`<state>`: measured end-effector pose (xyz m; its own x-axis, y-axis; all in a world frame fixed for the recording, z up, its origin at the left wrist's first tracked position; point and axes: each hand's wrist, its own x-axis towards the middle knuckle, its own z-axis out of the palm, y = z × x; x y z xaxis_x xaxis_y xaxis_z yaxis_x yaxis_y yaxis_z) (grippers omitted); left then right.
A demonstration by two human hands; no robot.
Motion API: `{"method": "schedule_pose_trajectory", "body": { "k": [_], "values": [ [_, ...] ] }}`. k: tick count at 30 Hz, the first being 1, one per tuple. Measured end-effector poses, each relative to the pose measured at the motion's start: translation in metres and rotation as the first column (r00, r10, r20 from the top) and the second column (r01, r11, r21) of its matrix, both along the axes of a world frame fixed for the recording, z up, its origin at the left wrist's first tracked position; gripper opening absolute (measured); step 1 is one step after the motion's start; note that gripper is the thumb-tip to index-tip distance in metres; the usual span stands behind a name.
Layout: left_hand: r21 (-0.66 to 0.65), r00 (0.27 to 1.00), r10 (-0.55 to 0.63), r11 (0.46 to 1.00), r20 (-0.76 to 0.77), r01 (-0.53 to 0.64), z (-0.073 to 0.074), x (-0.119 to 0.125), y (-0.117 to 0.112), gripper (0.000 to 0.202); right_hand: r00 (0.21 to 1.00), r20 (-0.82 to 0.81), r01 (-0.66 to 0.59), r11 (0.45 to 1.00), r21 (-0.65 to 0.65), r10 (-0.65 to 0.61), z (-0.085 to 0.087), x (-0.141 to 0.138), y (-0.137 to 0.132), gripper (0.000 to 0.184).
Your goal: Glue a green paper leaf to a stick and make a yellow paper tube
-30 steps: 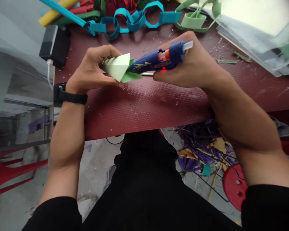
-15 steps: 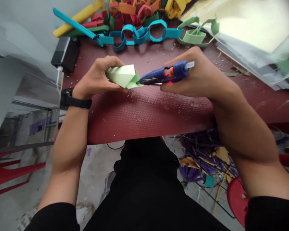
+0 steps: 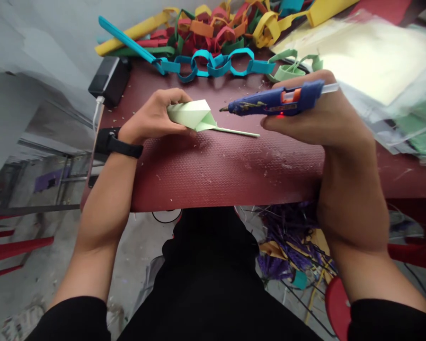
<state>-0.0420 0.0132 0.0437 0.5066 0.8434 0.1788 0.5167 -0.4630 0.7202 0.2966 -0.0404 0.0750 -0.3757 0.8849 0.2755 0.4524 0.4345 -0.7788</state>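
My left hand (image 3: 152,118), with a black watch on its wrist, is closed on a rolled cone of light green paper (image 3: 191,115) that rests on the dark red table (image 3: 227,170). A thin pale green stem (image 3: 236,132) runs out of the cone to the right along the table. My right hand (image 3: 315,118) grips a blue glue gun (image 3: 280,99) with an orange trigger and a lit red lamp. Its nozzle points left and hangs a short way right of the cone, not touching it.
A blue paper chain (image 3: 213,64) and a heap of coloured paper loops (image 3: 227,28) lie at the table's far side. A black power adapter (image 3: 108,80) sits at the far left corner. Clear plastic sleeves with paper (image 3: 379,66) cover the right. Purple scraps (image 3: 291,237) litter the floor.
My right hand has drawn the glue gun away to the right and lifted it off the cone, uncovering the thin stem. The view has shifted so that more of the far side shows.
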Motion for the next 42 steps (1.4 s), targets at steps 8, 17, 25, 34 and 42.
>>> {"method": "schedule_pose_trajectory", "body": {
  "k": [8,17,25,34,42],
  "values": [
    [-0.009,1.000,0.010,1.000,0.004,-0.010,0.004,0.002,-0.005,0.055,1.000,-0.015,-0.023,1.000,0.007,0.023,-0.012,-0.009,0.007,0.032],
    [-0.040,0.999,-0.002,0.999,0.046,0.004,0.004,0.004,-0.001,0.056,0.998,-0.066,0.008,1.000,-0.008,-0.009,-0.019,-0.016,0.011,0.039],
    [-0.019,0.997,-0.031,0.999,0.069,0.032,0.002,0.003,0.001,0.057,0.996,-0.085,-0.036,0.996,-0.076,0.029,-0.020,-0.019,0.008,0.032],
    [-0.065,0.998,-0.016,0.998,0.065,0.020,0.004,0.010,-0.003,0.059,0.994,-0.085,-0.072,0.997,-0.006,0.072,-0.021,-0.026,0.008,0.033],
    [-0.039,0.997,-0.052,0.998,0.058,0.055,0.005,0.011,-0.005,0.055,0.999,-0.006,-0.034,0.999,-0.029,0.034,-0.019,-0.030,0.005,0.032]
  ]
}}
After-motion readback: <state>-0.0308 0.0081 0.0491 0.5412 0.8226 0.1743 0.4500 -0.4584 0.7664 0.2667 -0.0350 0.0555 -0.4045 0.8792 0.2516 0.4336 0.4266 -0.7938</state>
